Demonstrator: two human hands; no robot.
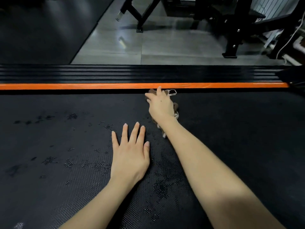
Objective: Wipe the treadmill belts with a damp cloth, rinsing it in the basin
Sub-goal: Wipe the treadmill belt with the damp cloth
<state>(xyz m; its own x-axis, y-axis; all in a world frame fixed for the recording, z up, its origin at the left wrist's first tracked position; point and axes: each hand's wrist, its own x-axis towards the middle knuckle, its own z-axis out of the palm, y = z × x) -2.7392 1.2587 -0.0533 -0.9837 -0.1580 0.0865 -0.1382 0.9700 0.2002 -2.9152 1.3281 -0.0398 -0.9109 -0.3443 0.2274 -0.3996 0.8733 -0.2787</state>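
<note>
Left hand [130, 156] flat on belt [57, 138], fingers [134, 133] spread, right hand [160, 107] pressing cloth [172, 92], fingers extended

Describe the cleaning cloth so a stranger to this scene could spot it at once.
Start at the wide black treadmill belt and follow it to the orange strip along its far edge. Just short of that strip, the right hand rests on the cloth. It is the only soft thing there: a crumpled brown rag with pale trim, peeking out around the hand.
</note>
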